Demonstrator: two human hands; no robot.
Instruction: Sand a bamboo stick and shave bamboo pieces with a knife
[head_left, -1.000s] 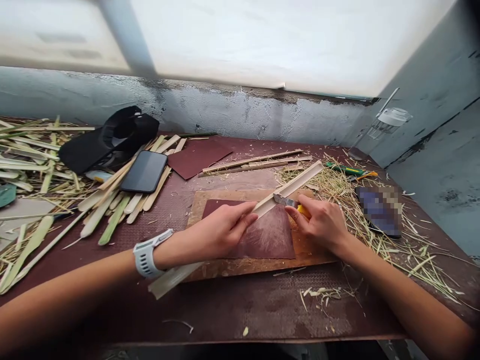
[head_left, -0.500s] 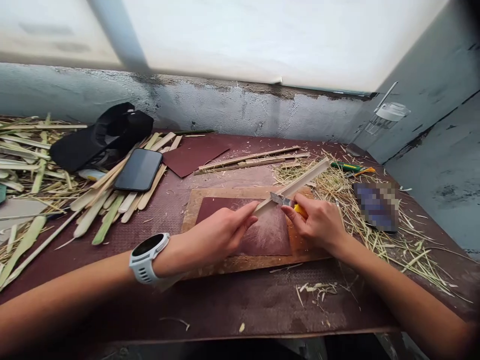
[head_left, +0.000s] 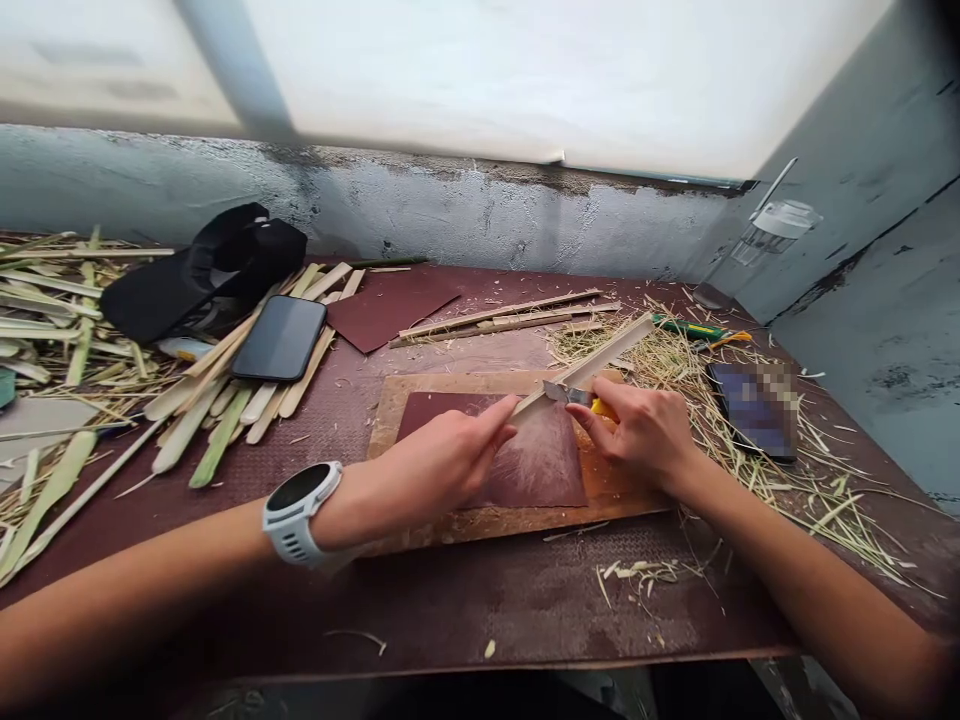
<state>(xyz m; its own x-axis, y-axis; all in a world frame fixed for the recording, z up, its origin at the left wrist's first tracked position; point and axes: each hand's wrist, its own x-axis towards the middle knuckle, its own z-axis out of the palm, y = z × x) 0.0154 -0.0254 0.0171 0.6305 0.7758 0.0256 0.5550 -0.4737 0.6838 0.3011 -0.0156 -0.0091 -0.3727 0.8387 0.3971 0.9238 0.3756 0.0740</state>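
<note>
My left hand (head_left: 450,455), with a pale watch on its wrist, pinches the near end of a pale wooden strip (head_left: 611,350). The strip slants up and away to the right, above the board. In my right hand (head_left: 649,430) is a utility knife (head_left: 600,405) with a yellow handle, its fingers closed round it. The metal blade rests against the strip, just right of my left fingertips. Beneath both hands lies a sheet of dark red sandpaper (head_left: 540,470), scuffed pale in the middle, on a wooden board (head_left: 427,530).
Left stand a black cap (head_left: 202,270), a phone (head_left: 279,338) and many flat strips (head_left: 180,435). Another sandpaper sheet (head_left: 390,305) and thin strips (head_left: 510,318) lie behind. Shavings (head_left: 817,520), a green-yellow cutter (head_left: 694,328) and a second phone (head_left: 754,410) are at right.
The blade and my right hand have shifted very slightly to the right along the strip. The strip's far end sits marginally further left. My left hand keeps its pinch.
</note>
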